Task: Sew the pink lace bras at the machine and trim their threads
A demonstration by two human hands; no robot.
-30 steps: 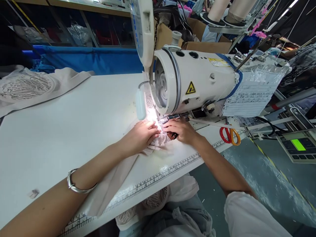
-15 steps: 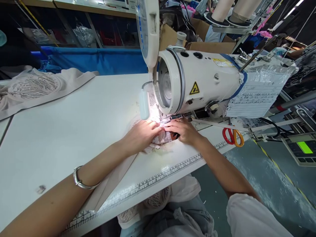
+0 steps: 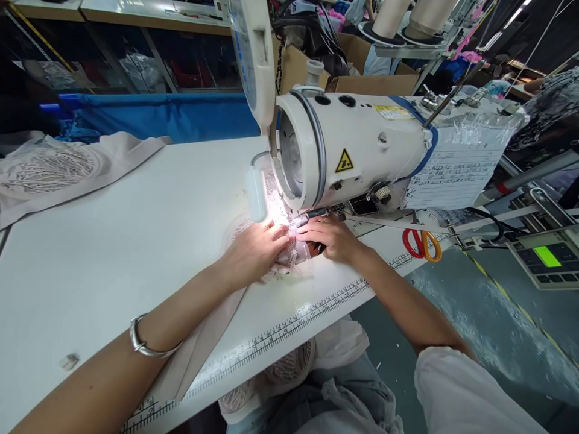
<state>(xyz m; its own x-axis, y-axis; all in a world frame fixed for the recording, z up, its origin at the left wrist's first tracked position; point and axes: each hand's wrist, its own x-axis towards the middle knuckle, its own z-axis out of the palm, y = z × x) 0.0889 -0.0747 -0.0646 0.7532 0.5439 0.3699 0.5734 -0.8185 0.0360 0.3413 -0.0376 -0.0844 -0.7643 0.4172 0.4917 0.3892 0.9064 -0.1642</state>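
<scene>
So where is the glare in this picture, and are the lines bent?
Head view: the machine's lamp overexposes the lace and the left hand's fingertips; the right hand is evenly lit. The table edge and ruler curve, a wide-lens distortion. The background is dark.

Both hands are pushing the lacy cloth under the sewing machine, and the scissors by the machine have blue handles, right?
Not quite. The scissors have one red and one orange handle, not blue, as the head view shows. The rest holds: the left hand and the right hand press the lacy cloth under the sewing machine.
</scene>
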